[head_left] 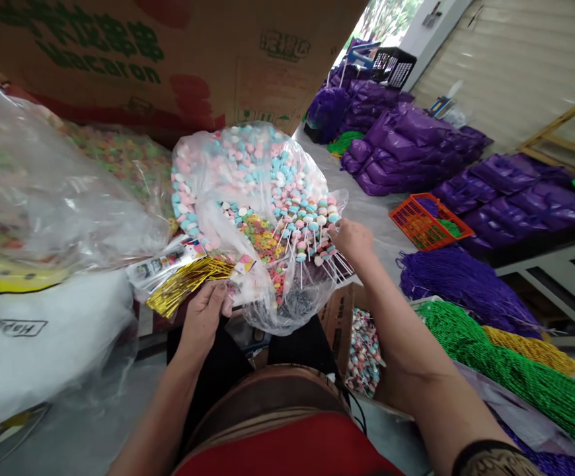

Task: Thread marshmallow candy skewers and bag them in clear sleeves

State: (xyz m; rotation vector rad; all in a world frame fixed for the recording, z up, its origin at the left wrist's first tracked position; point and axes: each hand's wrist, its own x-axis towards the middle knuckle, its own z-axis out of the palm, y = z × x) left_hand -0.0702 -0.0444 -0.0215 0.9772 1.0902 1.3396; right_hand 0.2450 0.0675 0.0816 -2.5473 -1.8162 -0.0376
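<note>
My left hand is closed, thumb on top, on what looks like a small printed plastic bag. Just beyond it lie gold twist ties and a stack of printed clear packets. My right hand pinches at the edge of a pile of candy lollipops with white sticks; its fingertips are partly hidden. The pile rests on a big open clear bag holding pink, blue and white candies. Small fruit-coloured ring candies lie in the middle.
A large cardboard box stands behind. Bags of ring candy and a white sack are on the left. Below my right arm, a carton contains wrapped candies. Purple bundles, an orange crate and green strands fill the right.
</note>
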